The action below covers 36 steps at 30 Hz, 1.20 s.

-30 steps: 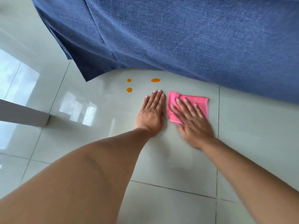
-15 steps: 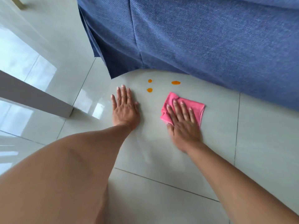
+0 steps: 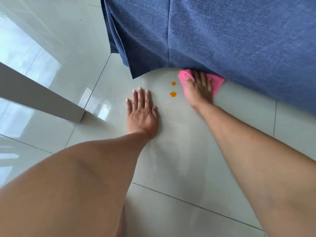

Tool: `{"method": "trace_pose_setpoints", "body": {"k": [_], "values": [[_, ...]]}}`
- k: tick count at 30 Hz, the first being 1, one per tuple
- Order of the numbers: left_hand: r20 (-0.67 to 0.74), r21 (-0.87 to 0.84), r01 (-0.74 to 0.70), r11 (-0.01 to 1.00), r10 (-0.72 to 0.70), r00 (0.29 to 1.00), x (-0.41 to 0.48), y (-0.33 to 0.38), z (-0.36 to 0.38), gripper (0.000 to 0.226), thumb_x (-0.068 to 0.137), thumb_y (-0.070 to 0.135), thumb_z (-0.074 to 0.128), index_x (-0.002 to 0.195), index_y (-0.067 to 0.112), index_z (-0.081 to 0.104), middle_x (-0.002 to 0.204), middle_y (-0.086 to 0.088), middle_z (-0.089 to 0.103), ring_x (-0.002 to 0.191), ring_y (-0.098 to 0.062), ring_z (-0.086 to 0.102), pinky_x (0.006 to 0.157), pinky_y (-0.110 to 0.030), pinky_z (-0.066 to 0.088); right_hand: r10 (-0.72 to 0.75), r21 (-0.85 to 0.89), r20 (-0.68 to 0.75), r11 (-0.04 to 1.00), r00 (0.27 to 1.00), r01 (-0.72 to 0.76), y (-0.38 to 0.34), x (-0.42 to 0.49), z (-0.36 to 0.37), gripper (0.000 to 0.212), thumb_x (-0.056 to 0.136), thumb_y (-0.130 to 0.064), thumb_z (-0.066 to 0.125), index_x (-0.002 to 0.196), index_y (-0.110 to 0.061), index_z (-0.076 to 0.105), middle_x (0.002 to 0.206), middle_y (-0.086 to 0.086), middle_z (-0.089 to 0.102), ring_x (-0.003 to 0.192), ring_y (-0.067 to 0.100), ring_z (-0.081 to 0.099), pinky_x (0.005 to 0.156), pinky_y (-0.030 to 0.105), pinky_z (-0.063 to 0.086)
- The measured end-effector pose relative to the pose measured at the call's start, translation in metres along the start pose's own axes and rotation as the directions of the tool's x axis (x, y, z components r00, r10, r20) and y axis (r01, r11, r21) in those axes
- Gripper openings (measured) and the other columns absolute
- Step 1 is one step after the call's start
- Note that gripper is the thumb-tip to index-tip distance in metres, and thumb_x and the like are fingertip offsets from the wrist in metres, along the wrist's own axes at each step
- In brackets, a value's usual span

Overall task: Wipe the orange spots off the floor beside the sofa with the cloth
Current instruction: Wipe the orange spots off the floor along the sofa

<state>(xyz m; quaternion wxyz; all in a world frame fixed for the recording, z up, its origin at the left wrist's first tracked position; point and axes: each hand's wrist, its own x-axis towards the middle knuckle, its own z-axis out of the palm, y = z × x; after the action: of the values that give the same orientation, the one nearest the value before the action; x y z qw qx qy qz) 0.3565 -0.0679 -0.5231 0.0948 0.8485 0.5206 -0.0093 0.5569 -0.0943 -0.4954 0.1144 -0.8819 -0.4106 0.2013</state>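
Observation:
Two orange spots show on the pale tiled floor: a smaller one [image 3: 173,83] and a larger one [image 3: 173,94] just below it. My right hand [image 3: 200,88] presses flat on the pink cloth [image 3: 218,83] right beside them, against the foot of the blue sofa [image 3: 222,36]. The cloth covers the place where a third spot lay earlier; that spot is hidden. My left hand [image 3: 142,112] lies flat on the floor, fingers spread, to the left of the spots and holding nothing.
The sofa's blue fabric skirt hangs down to the floor along the top and right. A pale grey beam or furniture leg [image 3: 42,98] slants in from the left and ends near my left hand. Glossy tiles with dark grout lines stretch toward me.
My right hand has slid the cloth up and away to the sofa's edge, over the rightmost orange spot. My left hand stays flat on the floor, left of the spots.

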Motion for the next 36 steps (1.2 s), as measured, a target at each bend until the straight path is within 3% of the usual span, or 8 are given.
{"method": "trace_pose_setpoints", "body": {"k": [6,9,13,18,22,27,32,36], "values": [[0.011,-0.043,0.004,0.999,-0.004,1.0,0.003,-0.003,0.003,0.06,0.1,0.034,0.015,0.157,0.017,0.004,0.165,-0.005,-0.002,0.152,-0.022,-0.008,0.123,-0.045,-0.001,-0.418,-0.174,0.165,0.879,0.893,0.443,-0.038,-0.058,0.039,0.052,0.102,-0.045,0.015,0.151,-0.037,-0.002,0.165,-0.004,-0.003,0.152,0.019,-0.004,0.122,0.041,-0.005],[0.005,-0.052,0.001,0.999,0.0,1.0,0.003,-0.004,0.004,0.06,0.1,0.033,0.016,0.157,0.016,0.006,0.165,-0.006,-0.001,0.152,-0.023,-0.007,0.123,-0.045,-0.001,-0.573,-0.281,0.209,0.741,0.793,0.61,0.012,-0.085,0.032,0.06,0.097,-0.05,0.015,0.155,-0.035,0.009,0.165,-0.003,0.003,0.152,0.02,0.002,0.123,0.045,0.005],[-0.009,-0.06,0.009,0.998,-0.01,1.0,0.001,-0.002,0.001,0.059,0.1,0.028,0.016,0.156,0.016,0.006,0.165,-0.007,-0.001,0.152,-0.024,-0.006,0.123,-0.045,-0.002,-0.391,-0.356,0.126,0.84,0.912,0.41,0.068,-0.058,0.009,0.062,0.094,-0.048,0.013,0.153,-0.036,0.001,0.166,-0.002,0.001,0.152,0.02,0.001,0.123,0.045,0.004],[0.005,-0.062,0.004,0.998,-0.004,1.0,0.001,-0.001,0.001,0.059,0.1,0.028,0.015,0.157,0.016,0.006,0.165,-0.007,-0.001,0.152,-0.025,-0.007,0.123,-0.046,-0.002,-0.088,-0.305,-0.103,0.951,0.991,0.053,0.007,-0.022,0.026,0.061,0.097,-0.043,0.022,0.156,-0.028,0.01,0.166,0.006,0.007,0.152,0.03,0.005,0.122,0.051,0.004],[0.025,-0.073,0.002,0.997,0.0,1.0,0.003,-0.001,0.0,0.059,0.1,0.033,0.012,0.157,0.017,0.005,0.165,-0.007,-0.003,0.152,-0.023,-0.008,0.123,-0.045,-0.002,-0.369,-0.319,0.051,0.874,0.928,0.366,-0.028,-0.059,0.045,0.059,0.099,-0.044,0.022,0.155,-0.031,0.011,0.166,0.003,0.005,0.152,0.027,0.004,0.122,0.05,0.005],[0.0,-0.076,-0.007,0.997,0.007,1.0,-0.001,-0.003,-0.002,0.063,0.096,0.033,0.01,0.157,0.015,0.009,0.165,-0.007,0.001,0.152,-0.024,-0.005,0.123,-0.044,-0.001,-0.611,-0.346,0.234,0.674,0.756,0.653,0.055,-0.107,0.026,0.063,0.095,-0.046,0.029,0.155,-0.033,0.015,0.165,0.001,0.01,0.152,0.024,0.009,0.122,0.048,0.01],[0.013,-0.052,0.008,0.999,-0.007,1.0,-0.002,0.0,-0.003,0.06,0.099,0.028,0.016,0.157,0.016,0.006,0.165,-0.007,-0.002,0.152,-0.023,-0.007,0.123,-0.044,-0.003,-0.197,-0.384,0.008,0.905,0.98,0.185,0.089,-0.046,-0.004,0.066,0.091,-0.047,0.011,0.154,-0.031,0.0,0.166,0.002,0.004,0.152,0.025,0.004,0.122,0.046,0.003],[0.011,-0.048,0.008,0.999,-0.007,1.0,-0.001,0.0,-0.001,0.06,0.099,0.028,0.017,0.157,0.016,0.007,0.165,-0.007,-0.001,0.152,-0.025,-0.006,0.123,-0.045,-0.002,-0.034,-0.313,-0.085,0.95,0.996,0.006,0.019,-0.023,0.019,0.063,0.099,-0.044,0.023,0.156,-0.021,0.01,0.165,0.008,0.007,0.151,0.032,0.006,0.121,0.051,0.007]]}}
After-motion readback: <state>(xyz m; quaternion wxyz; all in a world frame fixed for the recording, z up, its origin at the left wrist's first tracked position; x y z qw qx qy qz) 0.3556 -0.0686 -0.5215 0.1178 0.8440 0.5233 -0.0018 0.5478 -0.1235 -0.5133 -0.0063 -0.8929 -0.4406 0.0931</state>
